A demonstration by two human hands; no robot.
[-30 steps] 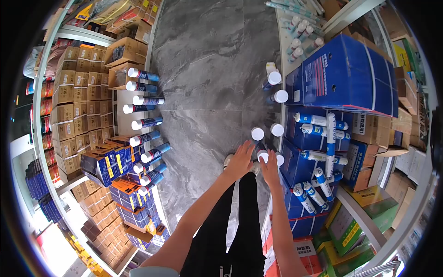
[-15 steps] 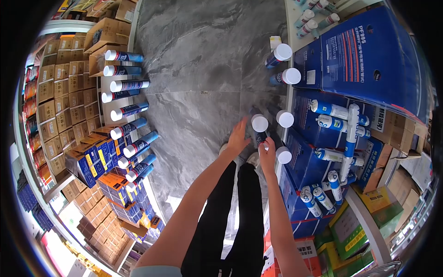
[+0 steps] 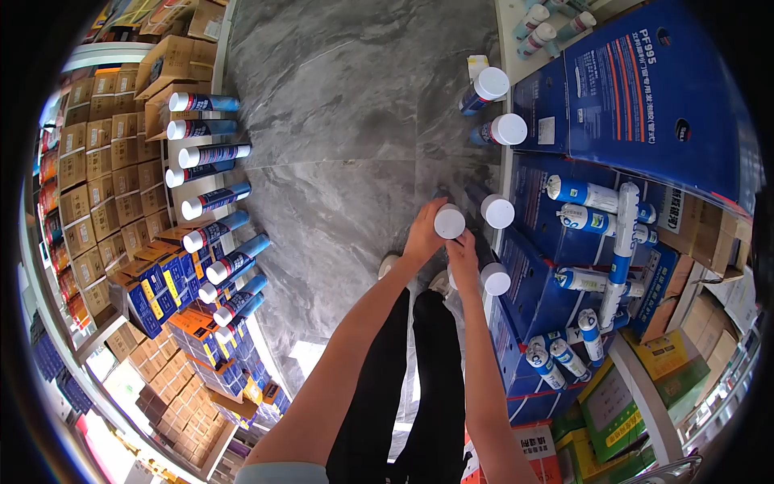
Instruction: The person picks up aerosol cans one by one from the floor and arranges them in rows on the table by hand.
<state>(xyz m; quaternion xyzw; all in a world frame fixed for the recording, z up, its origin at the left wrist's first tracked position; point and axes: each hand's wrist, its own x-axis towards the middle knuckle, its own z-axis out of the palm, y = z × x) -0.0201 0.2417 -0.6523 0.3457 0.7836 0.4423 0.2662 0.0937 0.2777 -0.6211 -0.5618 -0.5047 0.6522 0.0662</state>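
Note:
A spray can with a white cap (image 3: 449, 220) stands before my feet, seen from above, its body mostly hidden. My left hand (image 3: 422, 235) curls around its left side. From the near right, my right hand (image 3: 462, 256) has its fingers closed against the same can, just below the cap. Part of another white cap (image 3: 452, 280) shows behind the right hand. Just right of my hands stand two more white-capped cans, a farther one (image 3: 497, 211) and a nearer one (image 3: 495, 279).
Two spray cans (image 3: 509, 129) stand farther ahead by the right shelf. Several white-capped cans (image 3: 215, 199) line the left shelf edge. Blue cartons (image 3: 637, 89) and blue-and-white sealant tubes (image 3: 588, 194) fill the right side. Brown boxes (image 3: 113, 177) are stacked left. Grey marble floor (image 3: 339, 121) lies between.
My left hand has moved from beside the can to wrap its side. My right hand has shifted slightly up towards the same can's cap. The view has shifted slightly.

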